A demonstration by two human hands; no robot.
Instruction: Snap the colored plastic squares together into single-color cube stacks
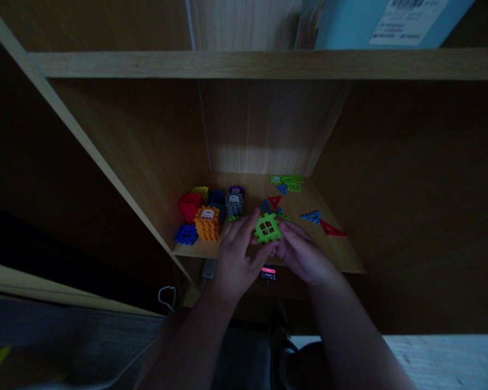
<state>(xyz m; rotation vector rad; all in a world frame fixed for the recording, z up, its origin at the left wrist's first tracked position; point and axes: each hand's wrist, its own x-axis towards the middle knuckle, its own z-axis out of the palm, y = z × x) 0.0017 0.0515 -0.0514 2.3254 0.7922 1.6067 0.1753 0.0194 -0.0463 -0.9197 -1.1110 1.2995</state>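
Observation:
Between my two hands is a light green interlocking plastic tile [268,228], square with a four-pane window pattern and toothed edges. My left hand [239,250] pinches its left side between thumb and fingers. On its right edge, my right hand [299,248] has its fingers closed. Both hands are just above the front edge of the shelf board [325,254]. Behind them lie red triangle pieces [275,201] and blue triangle pieces [265,206]. To the left stand an orange tile stack [207,223], a red stack [191,207] and a grey stack [235,203].
Green tiles [288,180] lie at the back right of the shelf. Further right are a blue piece [311,216] and a red triangle [332,229]. Blue tiles [186,234] sit at the front left. Overhead runs an upper shelf [244,65] with a light blue box [350,24].

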